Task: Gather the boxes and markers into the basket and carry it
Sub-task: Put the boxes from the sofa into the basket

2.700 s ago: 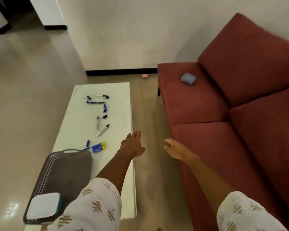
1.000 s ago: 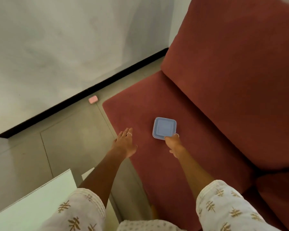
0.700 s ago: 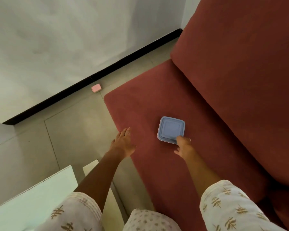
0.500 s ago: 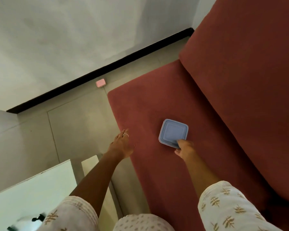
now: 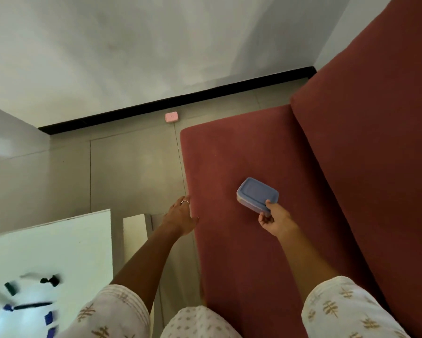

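A small box with a blue lid (image 5: 256,193) is tilted up off the red sofa seat (image 5: 229,240). My right hand (image 5: 274,219) grips its near edge, thumb on the lid and fingers underneath. My left hand (image 5: 180,217) hangs open with straight fingers over the sofa's front edge and holds nothing. Several markers (image 5: 32,306) lie blurred on the white table (image 5: 58,245) at the lower left. The basket is out of view.
A small pink box (image 5: 171,117) lies on the floor by the black skirting, just past the sofa's end. The sofa backrest (image 5: 375,142) rises on the right. A strip of bare floor (image 5: 132,172) runs between table and sofa.
My right hand closed on the blue-lidded box and lifted its near edge off the seat. The view swung left, bringing the table and markers back in. My left hand stayed open.
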